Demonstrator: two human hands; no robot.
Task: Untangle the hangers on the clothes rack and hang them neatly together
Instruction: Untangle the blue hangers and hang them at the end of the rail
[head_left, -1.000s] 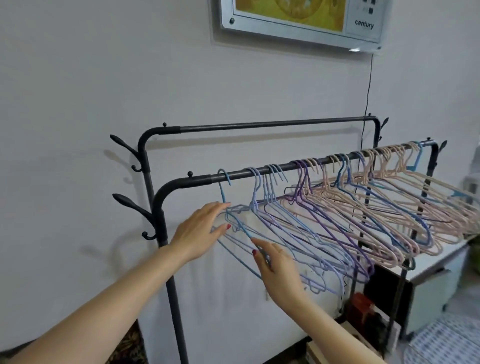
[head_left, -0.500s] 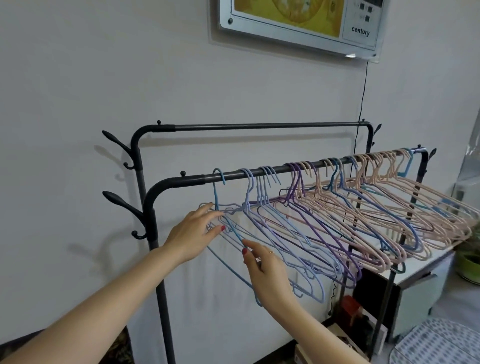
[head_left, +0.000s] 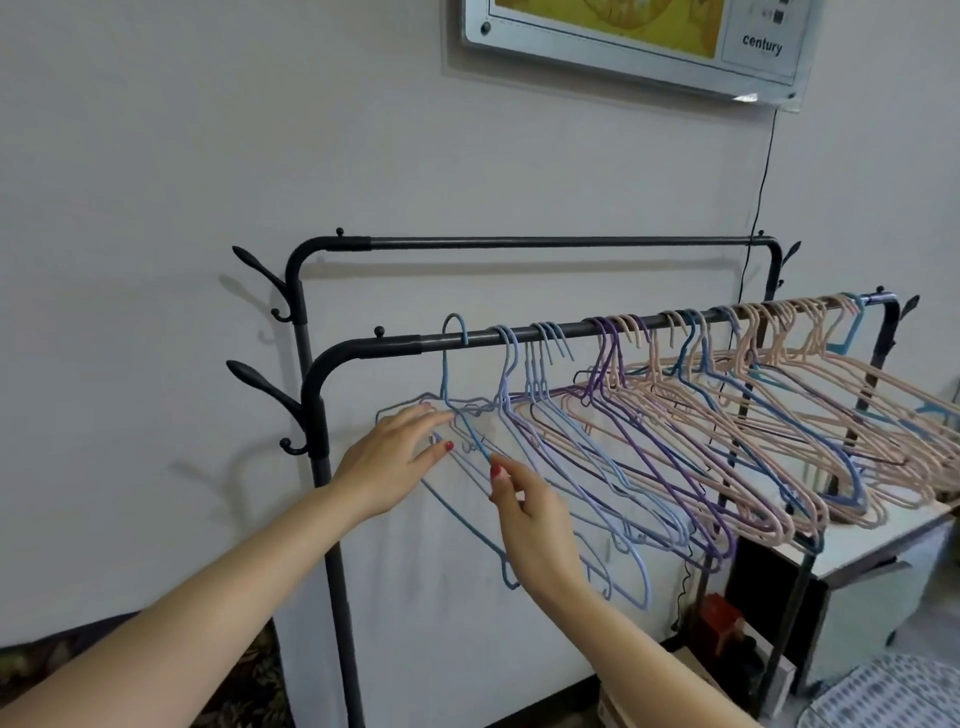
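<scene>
Against the wall, the rack (head_left: 519, 343) has its feet cut off below. Its front rail carries the hangers (head_left: 727, 415), bunched and overlapping so single ones are hard to trace; the pink ones run past the right edge. The left hand (head_left: 387, 460) lies with straight fingers on the leftmost blue hanger (head_left: 452, 374). The right hand (head_left: 535, 519) pinches that hanger's wire; its fingertips are hidden.

I see hangers (head_left: 675, 431) crowded along the rack's front rail (head_left: 649, 325), back rail (head_left: 561, 241) behind, both my hands (head_left: 395, 462) at the leftmost hangers, cabinet (head_left: 878, 566) under the right end.
</scene>
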